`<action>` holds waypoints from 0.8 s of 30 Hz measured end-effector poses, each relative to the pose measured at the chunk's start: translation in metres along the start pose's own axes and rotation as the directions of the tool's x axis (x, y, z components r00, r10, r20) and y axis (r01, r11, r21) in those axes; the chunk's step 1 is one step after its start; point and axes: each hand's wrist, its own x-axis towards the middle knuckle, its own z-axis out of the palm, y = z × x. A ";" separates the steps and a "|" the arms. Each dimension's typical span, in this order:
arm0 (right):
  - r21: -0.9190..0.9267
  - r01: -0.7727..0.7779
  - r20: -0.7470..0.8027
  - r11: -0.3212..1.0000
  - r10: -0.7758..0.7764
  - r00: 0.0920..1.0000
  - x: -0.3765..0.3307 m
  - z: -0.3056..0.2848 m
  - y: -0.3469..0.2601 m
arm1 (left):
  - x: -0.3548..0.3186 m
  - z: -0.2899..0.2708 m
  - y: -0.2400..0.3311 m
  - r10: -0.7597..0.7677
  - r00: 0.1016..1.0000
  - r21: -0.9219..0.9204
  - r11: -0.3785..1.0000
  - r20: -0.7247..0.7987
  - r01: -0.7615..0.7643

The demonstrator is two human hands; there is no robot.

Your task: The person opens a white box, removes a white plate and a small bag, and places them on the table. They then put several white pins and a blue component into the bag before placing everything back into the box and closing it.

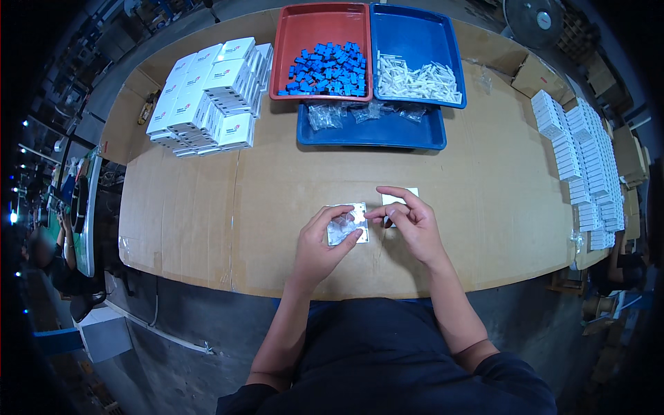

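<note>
We cannot make out what sits inside the small clear plastic bag (344,227): it is crumpled, glossy, and partly covered by our left hand (319,243), whose grip is closed on it with thumb and fingers pinching its lower corner. The bag lies on the cardboard-covered tabletop (207,207) close to the near edge, roughly midway along it, its long axis running from the near edge toward the far one, slightly tilted. Our right hand (409,223) hides most of a small white box (404,194) just beside the bag; its fingertips pinch together at the bag's upper right corner, though whether they hold the bag or something tiny we cannot tell.
</note>
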 end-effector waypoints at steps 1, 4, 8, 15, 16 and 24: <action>0.001 0.000 -0.001 1.000 0.000 1.000 0.000 -0.001 0.000 | 0.000 0.000 0.000 0.001 1.000 -0.003 1.000 0.004 -0.001; -0.001 -0.010 -0.009 1.000 0.010 1.000 -0.001 -0.001 0.001 | -0.001 0.002 -0.001 0.002 1.000 0.006 1.000 0.002 -0.002; 0.034 -0.016 -0.005 0.999 0.016 1.000 -0.002 -0.001 0.003 | -0.002 0.004 0.001 -0.007 1.000 -0.002 1.000 0.009 0.007; -0.214 -0.001 -0.054 0.977 -0.011 0.998 -0.003 -0.001 0.007 | 0.000 0.005 0.001 0.015 1.000 -0.002 1.000 0.020 -0.015; -0.218 0.004 -0.052 0.976 -0.016 0.999 -0.002 0.000 0.004 | 0.001 0.005 0.003 0.032 0.999 -0.007 0.999 0.022 -0.031; -0.279 0.169 0.237 0.945 -0.103 0.966 0.001 0.005 0.013 | -0.003 0.012 -0.007 0.015 0.999 0.005 1.000 0.048 -0.016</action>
